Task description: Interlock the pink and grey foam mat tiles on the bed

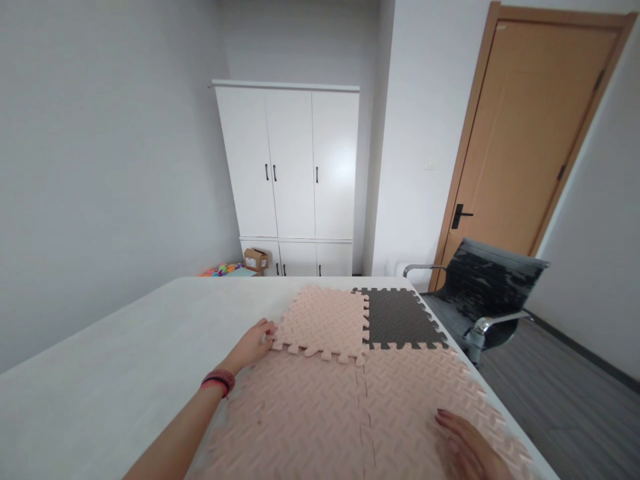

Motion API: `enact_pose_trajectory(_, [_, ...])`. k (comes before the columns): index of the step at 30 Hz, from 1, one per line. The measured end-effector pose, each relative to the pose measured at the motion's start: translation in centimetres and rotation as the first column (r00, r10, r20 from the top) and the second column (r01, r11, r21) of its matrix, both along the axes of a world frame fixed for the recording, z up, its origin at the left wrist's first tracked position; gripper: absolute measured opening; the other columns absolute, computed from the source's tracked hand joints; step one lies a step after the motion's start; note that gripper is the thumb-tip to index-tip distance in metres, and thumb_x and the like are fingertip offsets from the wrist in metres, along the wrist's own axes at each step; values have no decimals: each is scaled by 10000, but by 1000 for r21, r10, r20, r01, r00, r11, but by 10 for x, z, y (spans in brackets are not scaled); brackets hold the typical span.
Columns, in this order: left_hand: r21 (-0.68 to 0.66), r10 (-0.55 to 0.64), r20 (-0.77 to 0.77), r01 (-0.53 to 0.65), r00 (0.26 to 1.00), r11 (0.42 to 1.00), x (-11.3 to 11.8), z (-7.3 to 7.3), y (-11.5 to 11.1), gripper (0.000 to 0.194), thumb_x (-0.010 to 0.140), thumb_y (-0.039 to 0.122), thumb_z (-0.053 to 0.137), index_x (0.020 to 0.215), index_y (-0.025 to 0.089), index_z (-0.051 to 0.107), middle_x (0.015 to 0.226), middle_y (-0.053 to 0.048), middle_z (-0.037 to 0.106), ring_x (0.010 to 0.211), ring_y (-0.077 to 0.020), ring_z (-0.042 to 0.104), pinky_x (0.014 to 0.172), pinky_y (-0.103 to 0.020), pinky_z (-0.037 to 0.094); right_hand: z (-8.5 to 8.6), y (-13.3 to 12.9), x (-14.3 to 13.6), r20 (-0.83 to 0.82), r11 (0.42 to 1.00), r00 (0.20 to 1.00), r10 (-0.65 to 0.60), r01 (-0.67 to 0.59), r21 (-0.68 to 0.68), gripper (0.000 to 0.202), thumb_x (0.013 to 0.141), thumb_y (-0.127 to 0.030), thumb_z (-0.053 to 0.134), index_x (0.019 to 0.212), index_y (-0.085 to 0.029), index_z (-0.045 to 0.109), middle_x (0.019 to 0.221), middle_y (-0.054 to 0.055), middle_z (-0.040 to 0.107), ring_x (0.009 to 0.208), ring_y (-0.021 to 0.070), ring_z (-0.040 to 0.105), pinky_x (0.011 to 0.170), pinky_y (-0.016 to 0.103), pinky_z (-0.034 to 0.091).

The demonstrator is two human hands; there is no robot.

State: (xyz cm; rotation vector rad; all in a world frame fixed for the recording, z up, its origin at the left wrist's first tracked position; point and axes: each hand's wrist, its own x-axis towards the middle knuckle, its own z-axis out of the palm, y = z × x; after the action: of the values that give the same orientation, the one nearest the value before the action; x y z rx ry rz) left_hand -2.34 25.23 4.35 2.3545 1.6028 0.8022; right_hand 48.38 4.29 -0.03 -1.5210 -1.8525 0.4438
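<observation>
- On the white table [125, 360], the small pink mat [325, 320] lay beside the dark mat [400, 317], its front teeth over the near left mat [310, 400].
- It looked light, soft and bendy, not slippery; both side edges seemed good to hold, since thin teeth might tear.
- The left hand [255, 340] touched its left corner with bent fingers; I couldn't tell if they pinched.
- The right hand [465, 443] was loose, with nothing in it, over the near right mat [410, 387].
- The picture's bottom cut off that hand and both near mats.
</observation>
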Motion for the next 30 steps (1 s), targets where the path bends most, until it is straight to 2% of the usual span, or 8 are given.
enact_pose_trajectory(5, [-23, 67, -11, -67, 998, 997, -29, -20, 11, 51, 701, 173, 451, 739, 206, 450, 792, 24, 437, 749, -143, 482, 724, -278, 353, 34, 31, -25, 115, 982, 977, 181, -173, -78, 425, 899, -424, 379, 1202, -226, 602, 1300, 109, 563, 1218, 221, 503, 1065, 405, 369])
enact_pose_trajectory(10, [-47, 74, -14, -75, 997, 996, -41, -30, 16, 76, 686, 170, 455, 746, 216, 454, 806, 24, 447, 762, -145, 493, 724, -274, 356, 57, 87, -62, 149, 945, 937, 316, -296, -142, 402, 892, -330, 372, 1219, -208, 571, 1328, 103, 532, 1243, 199, 466, 1085, 388, 322])
enact_pose_trajectory(14, [-52, 68, -4, -68, 998, 996, -40, -31, 20, 80, 676, 165, 459, 739, 215, 458, 804, 24, 453, 774, -148, 499, 738, -275, 360, 49, 141, -93, 210, 926, 906, 367, -335, -174, 501, 783, -168, 408, 1273, -123, 507, 1348, 130, 500, 1237, 186, 461, 1074, 320, 314])
enact_pose_trajectory(17, [-50, 51, 9, -51, 999, 997, -41, -30, 21, 73, 678, 174, 470, 738, 216, 465, 806, 28, 466, 785, -147, 506, 744, -269, 370, 36, 168, -112, 279, 943, 902, 328, -294, -159, 581, 718, -116, 411, 1295, -95, 477, 1336, 145, 500, 1207, 188, 482, 1042, 291, 336])
enact_pose_trajectory(20, [-35, 53, 24, -52, 998, 998, -43, -28, 19, 66, 693, 172, 456, 739, 218, 463, 803, 31, 471, 788, -141, 509, 746, -261, 377, 28, 178, -121, 362, 960, 889, 279, -248, -131, 580, 688, -133, 439, 1263, -114, 513, 1284, 140, 542, 1168, 224, 507, 1007, 312, 365])
enact_pose_trajectory(24, [-21, 54, 36, -53, 998, 998, -44, -28, 12, 68, 701, 165, 454, 738, 222, 444, 797, 37, 467, 784, -135, 508, 742, -253, 383, 28, 177, -125, 428, 965, 866, 260, -221, -139, 511, 676, -211, 495, 1174, -139, 580, 1229, 136, 581, 1135, 284, 509, 971, 365, 382])
enact_pose_trajectory(27, [-13, 57, 42, -57, 997, 998, -43, -28, 6, 64, 718, 166, 448, 746, 224, 442, 802, 37, 470, 791, -135, 511, 744, -253, 387, 28, 183, -130, 430, 971, 872, 235, -191, -144, 462, 712, -273, 499, 1142, -131, 592, 1170, 155, 596, 1097, 304, 517, 935, 389, 394])
enact_pose_trajectory(30, [-5, 62, 47, -62, 997, 998, -41, -28, 2, 54, 736, 174, 441, 745, 227, 437, 809, 36, 476, 805, -136, 514, 752, -253, 390, 23, 199, -142, 359, 985, 923, 142, -94, -148, 440, 734, -276, 489, 1125, -102, 589, 1130, 193, 582, 1082, 321, 520, 909, 419, 396])
